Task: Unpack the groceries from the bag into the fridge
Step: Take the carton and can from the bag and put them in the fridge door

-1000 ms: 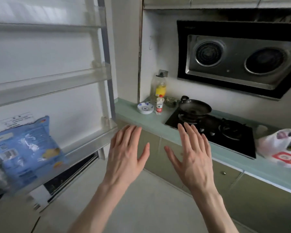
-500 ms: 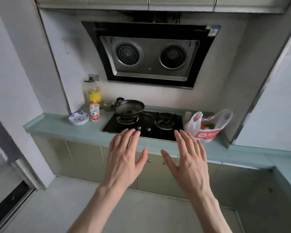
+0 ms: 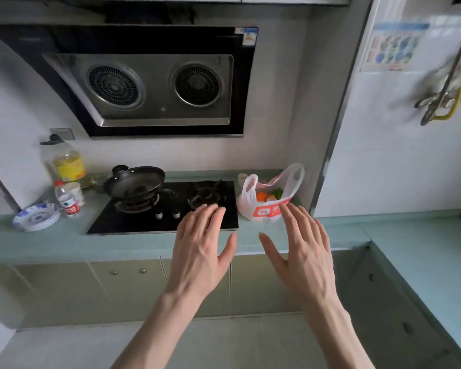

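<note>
Head view, hands: the left hand [image 3: 201, 251] and the right hand [image 3: 302, 251] were held out palm-down, fingers spread and empty, nothing pinched. Neither was touching the table [image 3: 64, 246].

Head view, bag: the white plastic bag [image 3: 266, 201] with a red printed panel was seen standing at the back of the table, just beside the right edge of the black hob [image 3: 133, 222] and close to the wall corner. Its handles were upright and its mouth open; orange and green produce could be made out inside, though what exactly could not be told.

Head view, bag against hands: the bag lay beyond the right hand's fingertips [image 3: 288, 209] and apart from them, a little left of that hand's line; the left hand was hovering over the hob's front right corner, farther from the bag.

Head view, fridge: not in view here.

Head view, risks: the bag was judged thin and slack, so a grab at one handle alone could tip it and let loose items roll out onto the table or off its front edge. A sideways sweep by the left hand could catch the burner grate [image 3: 205, 194]; the pan [image 3: 136, 181] stood well away.
</note>
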Available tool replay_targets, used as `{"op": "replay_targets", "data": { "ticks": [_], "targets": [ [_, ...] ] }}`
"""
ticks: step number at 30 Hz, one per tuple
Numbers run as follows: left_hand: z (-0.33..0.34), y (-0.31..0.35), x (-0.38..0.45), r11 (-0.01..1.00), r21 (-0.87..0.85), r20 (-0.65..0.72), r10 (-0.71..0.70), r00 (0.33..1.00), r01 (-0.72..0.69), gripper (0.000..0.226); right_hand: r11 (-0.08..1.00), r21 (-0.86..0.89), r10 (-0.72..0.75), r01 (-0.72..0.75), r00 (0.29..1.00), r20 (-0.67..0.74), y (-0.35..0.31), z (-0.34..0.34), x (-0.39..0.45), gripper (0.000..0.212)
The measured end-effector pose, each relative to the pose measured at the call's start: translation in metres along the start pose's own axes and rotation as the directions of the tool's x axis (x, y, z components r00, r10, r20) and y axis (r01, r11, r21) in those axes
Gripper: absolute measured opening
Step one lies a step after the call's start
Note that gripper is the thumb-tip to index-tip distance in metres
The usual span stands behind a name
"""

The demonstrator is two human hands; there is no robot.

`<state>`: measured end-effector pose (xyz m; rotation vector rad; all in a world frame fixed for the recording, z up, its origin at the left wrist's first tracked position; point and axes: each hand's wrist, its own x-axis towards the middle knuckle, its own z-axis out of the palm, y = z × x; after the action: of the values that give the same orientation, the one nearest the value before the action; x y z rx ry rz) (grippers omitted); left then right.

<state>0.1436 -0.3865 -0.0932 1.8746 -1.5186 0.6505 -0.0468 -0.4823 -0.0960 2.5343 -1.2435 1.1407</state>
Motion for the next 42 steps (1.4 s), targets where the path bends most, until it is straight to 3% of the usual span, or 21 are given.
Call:
{"op": "replay_targets", "data": {
  "ticks": [13, 30, 36, 42],
  "targets": [
    [0.136, -0.003, 0.090, 0.987, -0.151, 0.030, 0.059, 0.998, -0.054, 0.050, 0.996, -0.053, 0.077, -0.073, 0.994, 0.077, 0.079, 0.073, 0.081, 0.066],
    [0.315, -0.034, 0.187, 0.964, -0.262, 0.227, 0.113, 0.967, -0.052, 0.047, 0.989, -0.045, 0.147, -0.141, 0.968, 0.204, 0.172, 0.208, 0.192, 0.065],
    [0.360, -0.034, 0.207, 0.968, -0.249, 0.274, 0.101, 0.957, -0.031, 0.048, 0.990, -0.002, 0.135, -0.137, 0.968, 0.214, 0.198, 0.238, 0.215, 0.064],
    [0.399, -0.035, 0.225, 0.979, -0.203, 0.321, 0.069, 0.944, -0.002, 0.048, 0.994, 0.046, 0.084, -0.103, 0.948, 0.308, 0.232, 0.280, 0.238, 0.060]
  ]
}}
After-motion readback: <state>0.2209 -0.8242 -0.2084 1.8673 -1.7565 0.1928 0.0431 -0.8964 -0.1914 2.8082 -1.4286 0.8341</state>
